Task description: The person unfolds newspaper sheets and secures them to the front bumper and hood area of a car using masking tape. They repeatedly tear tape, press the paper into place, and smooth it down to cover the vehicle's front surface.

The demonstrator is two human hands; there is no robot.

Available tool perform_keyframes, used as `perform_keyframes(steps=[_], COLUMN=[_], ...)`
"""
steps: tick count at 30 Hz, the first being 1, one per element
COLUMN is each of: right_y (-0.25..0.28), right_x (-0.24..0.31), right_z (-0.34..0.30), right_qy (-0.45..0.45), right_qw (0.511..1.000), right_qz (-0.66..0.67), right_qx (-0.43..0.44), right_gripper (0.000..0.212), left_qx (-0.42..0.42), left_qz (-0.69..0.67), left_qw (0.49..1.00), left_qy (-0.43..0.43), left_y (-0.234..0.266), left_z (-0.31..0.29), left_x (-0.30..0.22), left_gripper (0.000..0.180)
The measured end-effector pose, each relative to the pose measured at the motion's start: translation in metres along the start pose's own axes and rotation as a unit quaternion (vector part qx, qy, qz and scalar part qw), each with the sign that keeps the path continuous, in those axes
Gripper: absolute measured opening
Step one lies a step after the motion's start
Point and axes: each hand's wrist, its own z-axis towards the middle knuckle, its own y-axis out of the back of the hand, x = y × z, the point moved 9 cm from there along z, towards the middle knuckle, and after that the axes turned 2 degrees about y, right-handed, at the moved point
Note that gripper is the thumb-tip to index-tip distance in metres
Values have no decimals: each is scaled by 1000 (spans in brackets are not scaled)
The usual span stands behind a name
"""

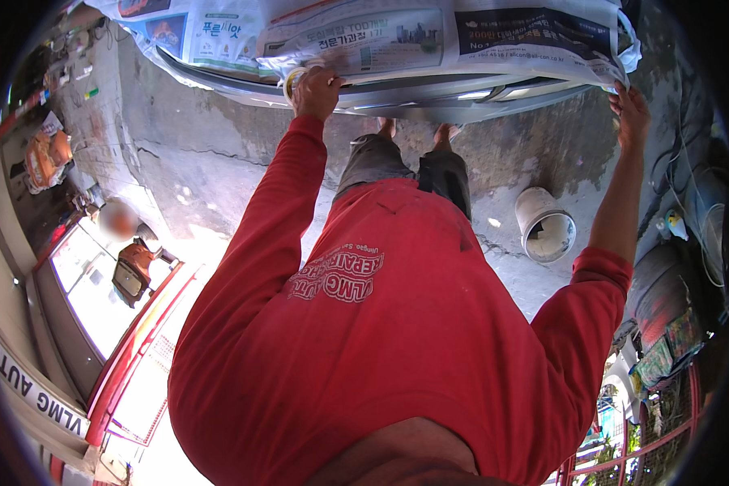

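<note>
While the curved grey panel (pixel 462 112) runs between the two grips, the newspaper (pixel 373 39) covers it just beyond them, probably held at two places so it lies flat. The right grip (pixel 633 120) pinches the sheet's corner between its fingertips; the left grip (pixel 317 93) is curled around a tape roll (pixel 289 84) at the near edge.
</note>
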Motion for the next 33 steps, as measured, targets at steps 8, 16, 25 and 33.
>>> perform_keyframes(steps=[8, 16, 25, 33], right_y=[-26, -30, -14, -15], right_x=[103, 109, 27, 2], right_z=[13, 20, 4, 4], right_qy=[146, 118, 2, -23], right_qw=[985, 990, 1000, 999], right_qz=[74, 64, 19, -24], right_qx=[49, 47, 10, 5], right_gripper=[26, 27, 30, 39], left_qx=[-7, -10, 2, 79], left_qz=[-21, 1, 22, 90], left_qw=[1000, 999, 998, 991], left_qy=[18, 46, 51, 65], left_y=[-6, -11, -10, -19], left_z=[0, 2, 4, 23], left_x=[4, 9, 6, 4], left_gripper=[22, 26, 30, 28])
